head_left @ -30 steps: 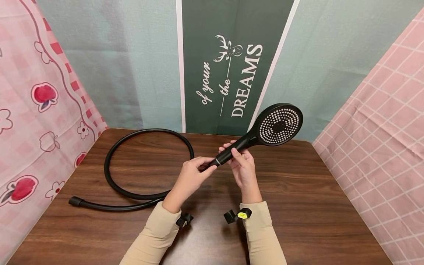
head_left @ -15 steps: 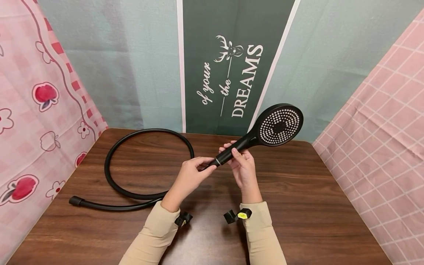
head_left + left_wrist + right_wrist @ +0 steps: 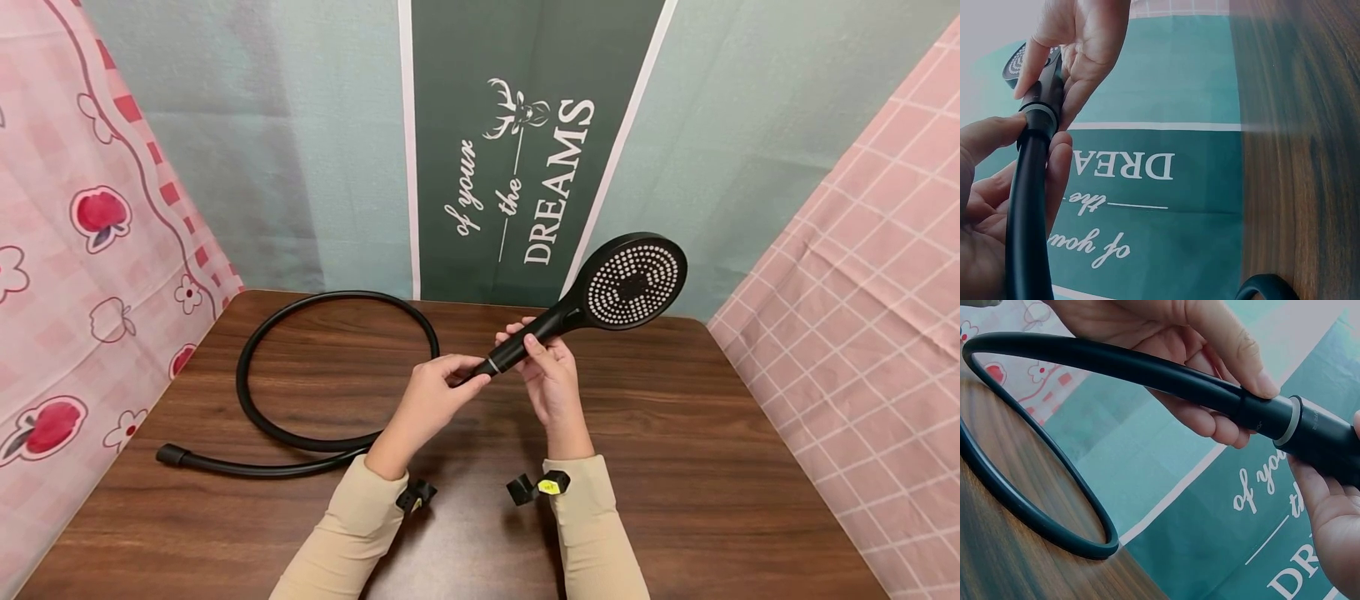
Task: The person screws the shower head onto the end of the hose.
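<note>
A black hand shower head (image 3: 633, 282) with pale nozzles is held up above the table, its face toward me and its handle slanting down left. My right hand (image 3: 553, 387) grips the handle, thumb on top and fingers behind. My left hand (image 3: 431, 404) pinches the end fitting (image 3: 1260, 415) of a black hose (image 3: 243, 367) between thumb and fingers. Fitting and handle are lined up and meet at a pale grey ring (image 3: 1289, 422). Whether the thread is engaged is hidden. The hose runs back under the left hand and loops on the table.
The hose's other end (image 3: 172, 455) lies at the left of the brown wooden table (image 3: 712, 500). A green and teal printed cloth (image 3: 345, 167) hangs behind. Pink cloths hang at the left (image 3: 45, 333) and right (image 3: 885, 275). Each wrist wears a small black camera mount.
</note>
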Demonstrator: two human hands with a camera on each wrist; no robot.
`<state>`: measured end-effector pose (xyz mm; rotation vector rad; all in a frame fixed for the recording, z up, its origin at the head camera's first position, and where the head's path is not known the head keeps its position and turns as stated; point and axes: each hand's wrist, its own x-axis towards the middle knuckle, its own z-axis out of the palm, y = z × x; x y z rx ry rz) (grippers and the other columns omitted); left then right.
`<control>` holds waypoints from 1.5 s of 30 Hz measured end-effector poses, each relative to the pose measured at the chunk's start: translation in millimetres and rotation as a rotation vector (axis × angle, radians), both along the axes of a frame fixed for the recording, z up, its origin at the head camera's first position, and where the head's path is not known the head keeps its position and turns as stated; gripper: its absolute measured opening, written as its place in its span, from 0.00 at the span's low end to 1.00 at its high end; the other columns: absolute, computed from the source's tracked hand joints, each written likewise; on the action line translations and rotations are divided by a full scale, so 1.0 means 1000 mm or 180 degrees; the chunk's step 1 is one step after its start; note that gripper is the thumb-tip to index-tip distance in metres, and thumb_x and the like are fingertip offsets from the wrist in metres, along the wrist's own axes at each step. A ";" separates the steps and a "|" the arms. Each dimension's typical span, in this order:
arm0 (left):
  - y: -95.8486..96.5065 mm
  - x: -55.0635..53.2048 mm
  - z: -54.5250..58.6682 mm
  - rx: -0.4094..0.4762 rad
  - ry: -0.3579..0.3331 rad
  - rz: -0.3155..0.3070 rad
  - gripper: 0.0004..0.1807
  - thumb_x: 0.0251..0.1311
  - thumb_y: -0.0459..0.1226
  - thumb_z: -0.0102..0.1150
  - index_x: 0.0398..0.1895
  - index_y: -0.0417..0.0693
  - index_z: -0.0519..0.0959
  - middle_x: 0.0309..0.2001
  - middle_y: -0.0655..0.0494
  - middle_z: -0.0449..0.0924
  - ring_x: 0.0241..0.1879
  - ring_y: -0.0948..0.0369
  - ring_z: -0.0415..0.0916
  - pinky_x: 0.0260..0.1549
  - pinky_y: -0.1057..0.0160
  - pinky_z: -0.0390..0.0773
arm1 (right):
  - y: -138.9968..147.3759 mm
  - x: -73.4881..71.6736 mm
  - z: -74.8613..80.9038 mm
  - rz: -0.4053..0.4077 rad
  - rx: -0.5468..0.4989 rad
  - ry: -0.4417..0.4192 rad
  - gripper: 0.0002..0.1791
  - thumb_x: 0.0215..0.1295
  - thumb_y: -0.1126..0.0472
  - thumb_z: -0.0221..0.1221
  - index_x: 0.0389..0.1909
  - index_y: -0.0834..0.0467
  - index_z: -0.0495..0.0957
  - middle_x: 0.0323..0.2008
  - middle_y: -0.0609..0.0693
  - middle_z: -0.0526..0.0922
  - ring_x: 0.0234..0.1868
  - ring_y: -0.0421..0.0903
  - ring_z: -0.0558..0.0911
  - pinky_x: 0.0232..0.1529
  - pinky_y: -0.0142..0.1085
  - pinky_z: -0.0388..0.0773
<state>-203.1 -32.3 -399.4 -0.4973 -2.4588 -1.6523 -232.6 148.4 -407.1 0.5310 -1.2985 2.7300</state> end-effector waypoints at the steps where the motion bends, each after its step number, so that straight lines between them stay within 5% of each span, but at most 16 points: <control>1: 0.000 0.000 0.000 0.0015 0.0003 -0.0003 0.13 0.62 0.39 0.67 0.48 0.45 0.86 0.41 0.51 0.87 0.38 0.59 0.85 0.39 0.61 0.84 | 0.000 0.000 0.000 0.0004 -0.0003 0.0003 0.10 0.75 0.69 0.49 0.52 0.59 0.73 0.43 0.49 0.87 0.46 0.45 0.88 0.55 0.38 0.82; 32: 0.000 0.001 0.001 0.0046 -0.0092 -0.0018 0.14 0.64 0.39 0.65 0.51 0.45 0.85 0.42 0.50 0.86 0.40 0.57 0.84 0.40 0.60 0.84 | 0.001 0.000 0.000 0.0048 -0.0022 0.0031 0.10 0.75 0.68 0.49 0.52 0.57 0.74 0.43 0.49 0.87 0.47 0.45 0.88 0.55 0.38 0.81; 45: 0.002 0.002 0.001 -0.0067 0.0075 0.0029 0.13 0.63 0.38 0.66 0.49 0.46 0.86 0.42 0.51 0.87 0.38 0.60 0.84 0.40 0.61 0.84 | 0.000 0.001 0.001 0.0026 0.0005 0.0010 0.10 0.75 0.68 0.49 0.51 0.57 0.74 0.43 0.49 0.87 0.47 0.45 0.88 0.55 0.38 0.81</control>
